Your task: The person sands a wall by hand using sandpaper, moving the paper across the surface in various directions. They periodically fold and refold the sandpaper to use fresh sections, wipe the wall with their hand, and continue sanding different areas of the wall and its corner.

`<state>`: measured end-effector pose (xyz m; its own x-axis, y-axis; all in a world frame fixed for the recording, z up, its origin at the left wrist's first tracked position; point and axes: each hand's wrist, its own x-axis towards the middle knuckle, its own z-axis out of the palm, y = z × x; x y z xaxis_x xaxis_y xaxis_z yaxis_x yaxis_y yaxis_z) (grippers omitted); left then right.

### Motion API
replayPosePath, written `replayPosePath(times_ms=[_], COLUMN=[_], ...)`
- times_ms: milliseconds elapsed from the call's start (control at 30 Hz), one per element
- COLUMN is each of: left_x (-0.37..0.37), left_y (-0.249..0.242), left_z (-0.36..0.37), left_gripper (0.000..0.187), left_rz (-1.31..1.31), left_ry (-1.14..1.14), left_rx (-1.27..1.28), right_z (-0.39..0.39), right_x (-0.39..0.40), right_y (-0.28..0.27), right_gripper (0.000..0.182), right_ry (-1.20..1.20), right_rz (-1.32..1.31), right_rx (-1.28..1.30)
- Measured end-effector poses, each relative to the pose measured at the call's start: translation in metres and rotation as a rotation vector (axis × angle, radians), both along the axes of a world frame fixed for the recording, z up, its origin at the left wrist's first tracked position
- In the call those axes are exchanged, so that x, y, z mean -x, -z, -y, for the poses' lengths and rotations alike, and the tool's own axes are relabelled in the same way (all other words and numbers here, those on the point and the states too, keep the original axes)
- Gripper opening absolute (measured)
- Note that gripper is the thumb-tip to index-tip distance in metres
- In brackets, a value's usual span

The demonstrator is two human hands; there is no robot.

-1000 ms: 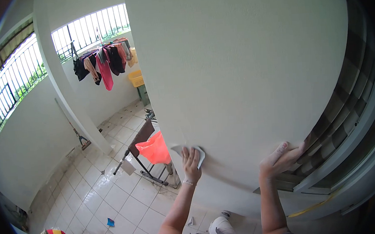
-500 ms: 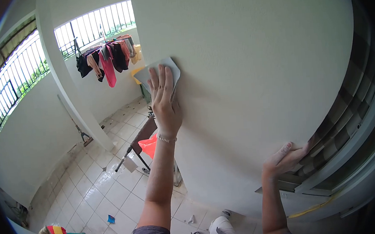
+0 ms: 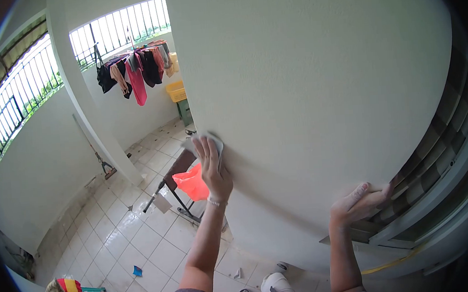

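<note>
My left hand [image 3: 214, 174] presses a grey sheet [image 3: 218, 145], which looks like sandpaper, against the left corner edge of the white wall [image 3: 317, 97]. Its fingers lie over the sheet, which is blurred by motion and partly hidden beneath them. A bracelet circles that wrist. My right hand [image 3: 357, 203] rests at the wall's right edge beside the window opening, thumb raised and fingers stretched toward the frame. Whitish dust coats its thumb, and no tool shows in it.
Below my left hand stand a dark bench-like object [image 3: 181, 168] and a red plastic bag [image 3: 192, 182]. Clothes [image 3: 137, 77] hang at the back near a yellow basket [image 3: 176, 91]. A squeegee [image 3: 108, 168] leans by the pillar. A window frame [image 3: 429, 216] lies right.
My left hand has slid down the wall corner with the grey sheet, uncovering the yellow basket behind. My right hand stays at the right edge, almost unmoved.
</note>
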<state>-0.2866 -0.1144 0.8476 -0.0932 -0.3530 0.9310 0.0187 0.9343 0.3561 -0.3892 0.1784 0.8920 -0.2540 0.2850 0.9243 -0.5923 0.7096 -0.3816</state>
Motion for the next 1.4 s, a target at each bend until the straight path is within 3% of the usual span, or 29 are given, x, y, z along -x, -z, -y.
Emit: replayPosePath(times_ms=[100,200,300,400,500,567,667,767,833,967,1033,1100,1167,1267,1333,1400], left_x=[0.0,0.009,0.019,0.01,0.003,0.004,0.016,0.036,0.049,0.045,0.044,0.032,0.03,0.054,0.067,0.085], left_y=[-0.082,-0.106,-0.028,0.107,0.102,0.053,-0.067,-0.102,-0.052,0.101,0.117,0.089,0.014,-0.073,-0.101,-0.098], left_z=[0.009,-0.01,-0.034,-0.034,-0.032,-0.032,-0.047,-0.101,-0.133,-0.176,-0.164,-0.157,-0.148,-0.153,-0.185,-0.224], left_gripper=[0.065,0.068,0.071,0.066,0.062,0.059,0.059,0.061,0.064,0.061,0.067,0.076,0.089,0.074,0.072,0.071], left_rz=[-0.015,-0.009,0.025,0.106,0.113,0.041,-0.004,-0.007,0.088,0.33,0.402,0.38,0.335,0.192,0.065,0.034], left_ry=[0.021,0.027,0.027,0.014,0.038,0.042,0.016,0.007,0.003,0.0,-0.017,0.012,0.034,-0.008,0.051,0.062], left_rx=[0.174,0.256,0.171,0.049,-0.101,-0.106,0.025,0.124,0.16,0.106,0.1,0.129,0.128,0.135,0.114,0.167], right_z=[-0.001,-0.003,-0.004,-0.009,-0.011,-0.009,-0.013,-0.019,-0.032,-0.07,-0.09,-0.1,-0.099,-0.073,-0.068,-0.064], right_x=[0.002,0.0,0.005,0.001,0.003,0.005,0.002,-0.001,-0.006,-0.005,0.008,0.017,0.023,0.028,0.029,0.033], right_y=[-0.001,-0.001,0.004,0.003,0.002,0.002,-0.003,0.0,-0.002,0.009,0.015,0.018,0.021,0.041,0.045,0.048], right_gripper=[0.064,0.064,0.067,0.065,0.063,0.064,0.065,0.063,0.062,0.053,0.047,0.043,0.04,0.041,0.044,0.045], right_ry=[-0.024,-0.001,-0.03,-0.059,-0.047,-0.086,-0.106,-0.224,-0.327,-0.71,-0.726,-0.736,-0.747,-0.727,-0.749,-0.732], right_rz=[-0.021,-0.015,-0.003,0.044,0.001,-0.018,-0.015,0.023,0.042,0.07,0.074,0.065,0.054,-0.009,-0.006,-0.072], right_rx=[-0.005,-0.018,0.002,-0.08,-0.092,-0.064,-0.068,-0.071,-0.103,-0.054,-0.153,-0.21,-0.219,-0.127,-0.101,-0.081])
